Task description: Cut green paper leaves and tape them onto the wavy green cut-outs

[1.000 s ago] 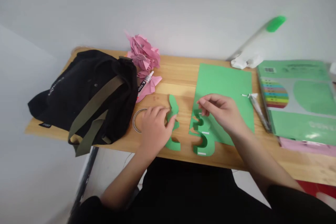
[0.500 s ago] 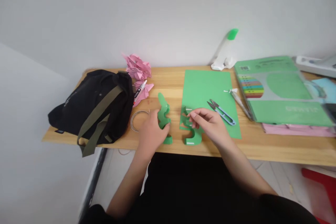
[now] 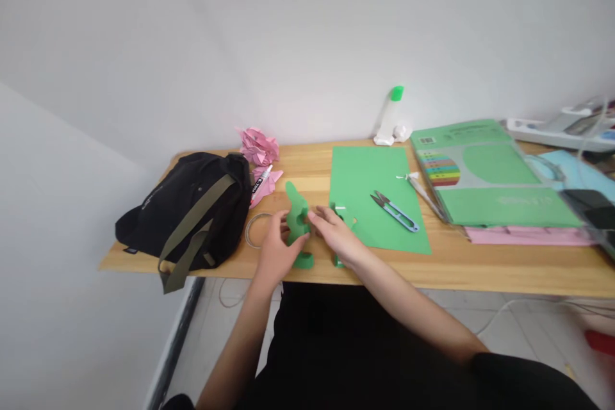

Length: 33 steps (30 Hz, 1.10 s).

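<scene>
A curled green paper cutout (image 3: 295,198) stands near the front edge of the table. My left hand (image 3: 279,248) grips it from the left, fingers behind and thumb in front. My right hand (image 3: 340,237) is closed, with its thumb and fingertips at the cutout's right edge. A second curled green paper cutout (image 3: 339,262), with white strips on its ends, stands mostly hidden behind my right hand. Under and behind it lies a flat green paper sheet (image 3: 369,170). Blue-handled thread snips (image 3: 396,211) rest on that sheet, their blades slightly apart.
Left of my hands are a tape roll (image 3: 248,234), a black bag (image 3: 196,205), a glue tube (image 3: 261,184) and crumpled pink paper (image 3: 259,146). A green-capped bottle (image 3: 391,112) stands by the wall. A green paper pack (image 3: 500,173) and a power strip (image 3: 542,133) lie right.
My right hand has moved left, from the second green cutout to the edge of the one in my left hand. My left hand keeps its grip. The camera view has shifted slightly.
</scene>
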Available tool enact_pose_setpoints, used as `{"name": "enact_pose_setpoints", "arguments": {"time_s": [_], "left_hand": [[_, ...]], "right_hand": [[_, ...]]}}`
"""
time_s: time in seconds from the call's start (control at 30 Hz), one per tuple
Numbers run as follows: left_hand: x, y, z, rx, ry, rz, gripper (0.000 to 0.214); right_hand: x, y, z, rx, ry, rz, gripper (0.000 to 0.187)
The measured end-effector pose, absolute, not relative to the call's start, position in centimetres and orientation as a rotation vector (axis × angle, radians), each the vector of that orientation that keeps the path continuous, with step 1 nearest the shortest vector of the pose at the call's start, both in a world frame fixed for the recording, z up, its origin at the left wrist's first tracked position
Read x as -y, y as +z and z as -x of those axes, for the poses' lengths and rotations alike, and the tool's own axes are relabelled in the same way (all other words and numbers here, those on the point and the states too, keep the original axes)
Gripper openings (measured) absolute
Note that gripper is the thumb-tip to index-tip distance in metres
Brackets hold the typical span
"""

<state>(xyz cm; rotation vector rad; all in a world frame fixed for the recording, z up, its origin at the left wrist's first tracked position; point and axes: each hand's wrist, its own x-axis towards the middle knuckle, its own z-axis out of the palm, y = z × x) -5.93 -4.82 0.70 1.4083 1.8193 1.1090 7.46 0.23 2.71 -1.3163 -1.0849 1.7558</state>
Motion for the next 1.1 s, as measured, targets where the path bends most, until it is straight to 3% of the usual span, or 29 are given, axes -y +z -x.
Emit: {"name": "enact_pose_setpoints", "arguments": {"time_s": [0.13, 0.23, 0.47, 0.8, 0.9, 1.0, 1.1], "left_hand": [[4.2, 0.7, 4.8, -1.892, 1.026, -1.325, 0.058], [4.6, 1.0, 5.2, -1.743, 1.034, -1.076, 0.045], [4.3, 2.4, 6.7, -1.522, 1.053, -0.633, 0.036], [3.8, 4.6, 6.8, -1.383, 0.889, -0.553, 0.03], [3.7, 5.0, 6.6, -1.274, 0.868, -0.481, 0.024], [3.1, 5.2, 6.8, -1.199, 0.878, -0.332, 0.014], [2.2, 5.4, 6.9, -1.138, 0.894, -0.228, 0.025]], "right_hand": [[-0.3, 2.4, -7.1, 1.058, 1.718, 1.388, 0.065], [-0.2, 2.1, -7.0, 1.029, 1.778, 1.427, 0.063], [-1.2, 2.7, -7.3, 0.934, 1.915, 1.481, 0.043], [-2.4, 3.9, -7.1, 0.852, 2.351, 1.465, 0.006], [-2.4, 4.2, -6.8, 0.911, 2.401, 1.436, 0.012], [-2.7, 4.6, -7.4, 1.114, 2.347, 1.248, 0.032], [-3.3, 4.8, -8.6, 1.502, 2.042, 1.192, 0.036]]}}
